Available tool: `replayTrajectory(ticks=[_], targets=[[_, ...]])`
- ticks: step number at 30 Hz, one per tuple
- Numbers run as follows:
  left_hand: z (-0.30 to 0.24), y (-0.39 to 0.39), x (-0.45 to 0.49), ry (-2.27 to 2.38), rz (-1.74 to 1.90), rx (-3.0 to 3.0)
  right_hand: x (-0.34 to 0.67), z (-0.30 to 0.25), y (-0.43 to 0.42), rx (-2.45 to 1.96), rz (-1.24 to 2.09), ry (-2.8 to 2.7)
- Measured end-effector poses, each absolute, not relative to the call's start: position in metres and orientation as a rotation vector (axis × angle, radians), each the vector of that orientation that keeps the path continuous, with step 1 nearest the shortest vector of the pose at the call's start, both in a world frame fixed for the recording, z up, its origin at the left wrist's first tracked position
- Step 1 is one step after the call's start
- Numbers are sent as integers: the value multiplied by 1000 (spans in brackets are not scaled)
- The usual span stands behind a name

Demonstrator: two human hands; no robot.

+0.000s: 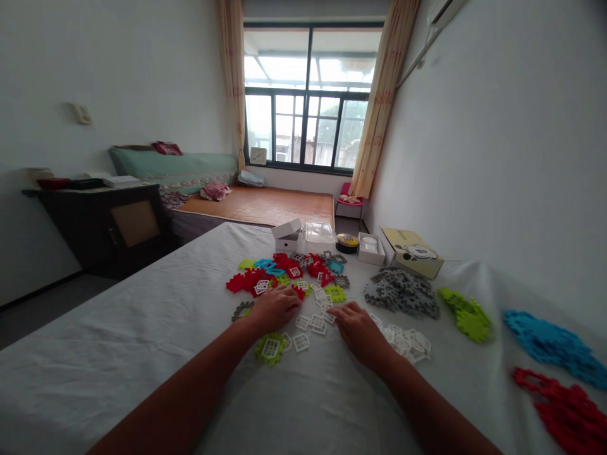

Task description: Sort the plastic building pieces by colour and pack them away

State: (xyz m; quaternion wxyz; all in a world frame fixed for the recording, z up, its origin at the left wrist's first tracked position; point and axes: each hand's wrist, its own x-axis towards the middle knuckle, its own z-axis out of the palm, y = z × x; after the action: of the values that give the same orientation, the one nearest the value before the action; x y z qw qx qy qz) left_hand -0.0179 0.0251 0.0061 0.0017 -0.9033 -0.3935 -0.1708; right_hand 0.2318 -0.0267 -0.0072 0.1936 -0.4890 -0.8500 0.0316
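My left hand (pixel 279 306) is closed, its fingers curled down at the near edge of a mixed pile of plastic building pieces. Whatever is under those fingertips is hidden. A red piece (pixel 298 291) lies right beside them. My right hand (pixel 355 323) is closed too, thumb and finger pinching at a small white lattice window piece (pixel 331 316). Between both hands several white window pieces (pixel 317 322) are scattered on the cloth. Closer to me, a lime green piece (pixel 270 349) carries another white window. A heap of white windows (pixel 408 343) sits beyond my right wrist.
Sorted heaps of grey (pixel 401 292), green (pixel 467 316), blue (pixel 554 344) and red pieces (pixel 566 411) lie to the right on the white tablecloth (pixel 142 354). Along the far edge stand a white box (pixel 287 239), a clear container (pixel 319 235), a round tin (pixel 347 242) and a yellow box (pixel 410 249).
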Motion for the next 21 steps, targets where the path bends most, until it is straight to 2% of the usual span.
replayTrajectory(ticks=[13, 21], targets=[[6, 32, -27, -1446, -762, -2635, 220, -5, -28, -1416, -83, -2571], [2, 38, -37, -1553, -755, -2615, 253, 11, -26, -1623, -64, -2278]])
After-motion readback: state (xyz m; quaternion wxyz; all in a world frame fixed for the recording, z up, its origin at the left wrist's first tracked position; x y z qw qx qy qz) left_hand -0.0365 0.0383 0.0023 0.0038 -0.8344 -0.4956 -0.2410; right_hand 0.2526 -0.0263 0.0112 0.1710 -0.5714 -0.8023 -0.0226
